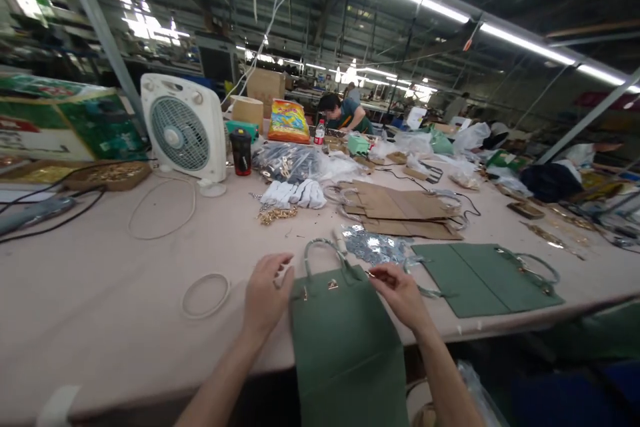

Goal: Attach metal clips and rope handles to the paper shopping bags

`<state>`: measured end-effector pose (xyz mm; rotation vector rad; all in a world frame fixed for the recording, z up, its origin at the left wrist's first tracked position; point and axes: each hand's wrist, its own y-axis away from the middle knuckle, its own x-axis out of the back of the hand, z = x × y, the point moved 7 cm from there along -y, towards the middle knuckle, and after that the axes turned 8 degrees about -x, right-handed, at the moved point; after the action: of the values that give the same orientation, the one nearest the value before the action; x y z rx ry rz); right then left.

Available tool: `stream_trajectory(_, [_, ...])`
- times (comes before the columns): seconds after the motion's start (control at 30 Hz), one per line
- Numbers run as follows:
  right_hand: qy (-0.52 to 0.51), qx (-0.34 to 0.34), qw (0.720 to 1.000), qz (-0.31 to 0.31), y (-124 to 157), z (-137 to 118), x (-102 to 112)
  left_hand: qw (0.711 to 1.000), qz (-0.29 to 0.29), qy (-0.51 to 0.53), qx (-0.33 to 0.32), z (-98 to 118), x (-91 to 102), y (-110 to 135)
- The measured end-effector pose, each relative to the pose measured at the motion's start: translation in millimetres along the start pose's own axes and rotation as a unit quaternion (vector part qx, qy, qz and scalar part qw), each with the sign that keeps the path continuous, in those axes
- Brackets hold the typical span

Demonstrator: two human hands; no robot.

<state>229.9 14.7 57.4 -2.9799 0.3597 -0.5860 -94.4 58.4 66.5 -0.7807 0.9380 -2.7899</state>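
Observation:
A green handbag panel point(345, 340) lies in front of me and hangs over the table's near edge. Its looped handle point(323, 242) points away from me, and a small gold clasp point(333, 285) sits near its top. My left hand point(267, 290) is beside the panel's upper left corner, fingers bent and apart from the thumb, with nothing visible between them. At the upper right corner, my right hand point(397, 290) pinches a small gold metal fitting point(370, 273), mostly covered by the fingertips. Another green handbag panel point(487, 280) with handles lies flat to the right.
Behind the work are a pile of silvery metal plates point(375, 245), brown bag panels point(405, 203), white gloves point(295, 194) and gold chain point(277, 215). A white fan point(185, 130) and a dark cup point(241, 152) stand left. A cord ring point(205, 295) lies nearby. Another person point(350, 113) bends over the far side.

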Motion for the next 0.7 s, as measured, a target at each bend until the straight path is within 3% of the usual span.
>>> stream_trajectory(0.1, [0.081,0.001,0.997,0.001,21,13,-8,0.983,-0.153,0.007,-0.104,42,-45.1,-29])
stream_trajectory(0.17, [0.130,0.010,0.991,0.016,29,17,-16,0.949,-0.274,-0.022,-0.157,59,-84.4,-38])
stream_trajectory(0.27, [0.132,0.016,0.990,0.055,33,24,-23,0.913,-0.357,-0.032,-0.193,67,-130.9,-43])
stream_trajectory(0.43, [0.031,-0.033,0.993,0.113,38,46,-22,0.883,-0.414,-0.046,-0.216,62,-173.9,-46])
stream_trajectory(0.7, [0.075,0.038,0.993,0.085,38,38,-30,0.869,-0.442,-0.022,-0.220,75,-196.3,-68])
